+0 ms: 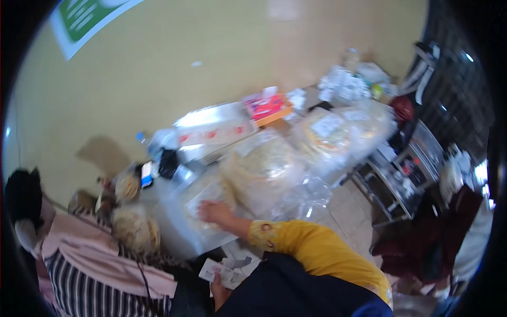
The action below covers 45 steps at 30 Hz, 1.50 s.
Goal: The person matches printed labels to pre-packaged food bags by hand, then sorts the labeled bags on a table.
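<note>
My right hand [215, 212], in a yellow sleeve, lies flat with fingers stretched on a clear plastic bag [228, 196] of pale, round, flat food. A white paper label [199, 196] shows under and beside its fingers. Lower down, my left hand [218, 291] grips printed white paper labels [222, 273], thumb on top. Further right along the table stand a large bag [264, 164] of similar pale rounds and another labelled bag [322, 129]. Blur hides the print and the exact kind of food.
At left a person in a striped garment [100, 282] is close to the table, near smaller bagged rounds [136, 232]. A phone [146, 174], a silvery box [214, 129] and a pink tissue pack [265, 105] lie toward the wall. A metal-framed stand [393, 182] is at right.
</note>
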Motion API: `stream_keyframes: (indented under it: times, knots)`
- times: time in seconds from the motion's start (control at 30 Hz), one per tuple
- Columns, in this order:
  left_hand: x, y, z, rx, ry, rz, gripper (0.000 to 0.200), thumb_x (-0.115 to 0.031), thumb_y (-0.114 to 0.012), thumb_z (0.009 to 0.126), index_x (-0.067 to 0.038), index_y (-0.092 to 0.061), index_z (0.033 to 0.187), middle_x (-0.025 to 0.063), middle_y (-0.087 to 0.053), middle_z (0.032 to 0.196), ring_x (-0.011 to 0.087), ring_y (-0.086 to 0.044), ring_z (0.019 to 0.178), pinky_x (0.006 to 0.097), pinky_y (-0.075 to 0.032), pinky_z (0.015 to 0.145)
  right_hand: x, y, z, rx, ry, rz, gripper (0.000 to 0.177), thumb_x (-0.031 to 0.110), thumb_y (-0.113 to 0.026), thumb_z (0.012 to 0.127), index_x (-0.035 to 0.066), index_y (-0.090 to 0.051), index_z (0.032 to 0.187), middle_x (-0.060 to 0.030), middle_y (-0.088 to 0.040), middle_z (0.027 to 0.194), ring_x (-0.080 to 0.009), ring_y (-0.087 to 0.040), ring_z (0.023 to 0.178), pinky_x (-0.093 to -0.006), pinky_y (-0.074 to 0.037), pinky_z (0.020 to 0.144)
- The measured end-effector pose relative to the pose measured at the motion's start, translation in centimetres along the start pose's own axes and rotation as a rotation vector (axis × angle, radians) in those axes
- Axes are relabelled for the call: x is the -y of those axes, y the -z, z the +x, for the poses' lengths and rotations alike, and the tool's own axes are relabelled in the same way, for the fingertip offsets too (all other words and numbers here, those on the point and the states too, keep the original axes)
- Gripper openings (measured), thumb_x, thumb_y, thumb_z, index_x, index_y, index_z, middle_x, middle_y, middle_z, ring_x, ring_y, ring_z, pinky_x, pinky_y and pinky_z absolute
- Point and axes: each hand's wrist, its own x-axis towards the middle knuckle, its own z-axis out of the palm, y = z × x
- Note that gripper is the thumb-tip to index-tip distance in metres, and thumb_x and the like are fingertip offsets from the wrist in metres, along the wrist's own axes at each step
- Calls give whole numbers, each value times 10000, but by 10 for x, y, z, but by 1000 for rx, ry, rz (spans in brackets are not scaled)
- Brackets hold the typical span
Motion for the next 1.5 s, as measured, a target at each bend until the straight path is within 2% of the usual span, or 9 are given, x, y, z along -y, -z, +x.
stream_keyframes:
  times: [0.1,0.17,0.5,0.63,1.07,1.27,1.33,1.47,1.5]
  knots:
    - [1,-8,-3,-7,14,24,441,-318,-395,932,-30,-411,1265,127,-528,1181,295,-513,1076,436,-410,917,45,-84,-3,-418,-130,-224,304,117,-486,884,11,-453,1167,-101,-572,1054,-202,-594,890,-323,-515,749]
    - [-1,-15,-1,-2,23,36,441,-317,-398,931,-31,-410,1266,129,-527,1181,297,-513,1076,439,-408,919,75,-132,-15,-480,-112,-352,291,155,-471,905,1,-458,1151,-103,-579,1032,-197,-603,843,-321,-520,736]
    - [-13,-58,8,-20,-5,78,442,-310,-414,923,-37,-406,1271,141,-524,1183,306,-510,1075,453,-394,931,317,-229,-178,-264,160,-472,280,135,-483,898,-39,-516,1114,-140,-596,1061,-215,-604,956,-334,-513,777]
    - [-8,-96,20,-48,-49,63,443,-308,-420,920,-39,-405,1273,146,-523,1183,310,-509,1075,458,-389,936,437,-225,-242,-519,340,-769,282,142,-471,903,-56,-526,1095,-152,-615,1016,-233,-630,902,-322,-533,764]
    - [30,-242,33,-170,-223,-24,448,-299,-440,911,-47,-401,1279,162,-519,1185,322,-506,1074,476,-372,951,790,-52,-370,-938,540,-781,260,164,-420,916,-31,-526,1050,-152,-624,961,-233,-638,814,-322,-545,693]
    - [42,-258,6,-236,-304,-89,451,-295,-450,906,-50,-398,1282,169,-517,1185,328,-505,1073,484,-364,958,836,153,-443,-835,304,-553,203,189,-434,909,32,-543,978,-85,-628,883,-208,-610,757,-350,-517,685]
    - [44,-257,-5,-239,-334,-120,452,-293,-453,905,-51,-398,1283,172,-516,1185,330,-504,1073,487,-361,960,812,154,-438,-1211,558,-368,175,186,-473,888,44,-547,959,-64,-608,807,-191,-574,667,-348,-501,635]
    - [45,-245,-34,-31,-312,-272,454,-290,-459,902,-54,-396,1285,177,-515,1186,333,-503,1073,493,-356,965,818,171,-461,-1110,519,-511,72,154,-531,821,85,-548,811,-50,-534,689,-196,-539,603,-351,-482,552]
    - [63,-246,-35,-192,-747,606,478,-293,-461,903,-37,-378,1298,181,-515,1187,299,-513,1066,467,-389,935,818,164,-470,-1279,512,-662,88,177,-558,789,89,-553,789,-66,-534,681,-209,-528,568,-341,-471,533]
